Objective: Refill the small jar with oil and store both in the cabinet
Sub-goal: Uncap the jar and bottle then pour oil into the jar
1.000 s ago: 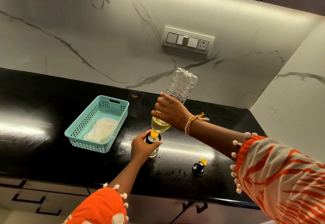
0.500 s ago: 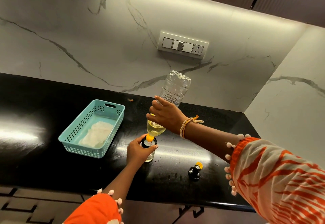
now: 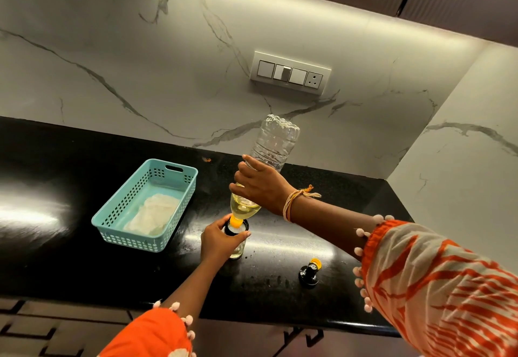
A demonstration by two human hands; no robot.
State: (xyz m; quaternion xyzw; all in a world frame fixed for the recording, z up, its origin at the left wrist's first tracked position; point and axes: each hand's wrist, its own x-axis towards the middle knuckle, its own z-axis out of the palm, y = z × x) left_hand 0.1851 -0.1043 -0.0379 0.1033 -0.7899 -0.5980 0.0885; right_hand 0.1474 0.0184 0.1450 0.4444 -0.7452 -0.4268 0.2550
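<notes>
Small jar point(image 3: 237, 247) stands on the black counter point(image 3: 70, 258) at lower centre of the frame, gripped around its black neck by the left hand point(image 3: 220, 243). Right hand point(image 3: 262, 187) grasps an upturned oil bottle point(image 3: 267, 166), orange spout at the jar mouth. Jar cap point(image 3: 309, 272) lies lower right; teal basket point(image 3: 145, 205) left.

Home kitchen, black countertop point(image 3: 70, 258), marble backsplash point(image 3: 112, 48)

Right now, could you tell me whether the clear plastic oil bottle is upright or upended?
Upended: the clear plastic oil bottle has its base up, its orange neck down in the small glass jar, and yellow oil pooled at the neck.
</notes>
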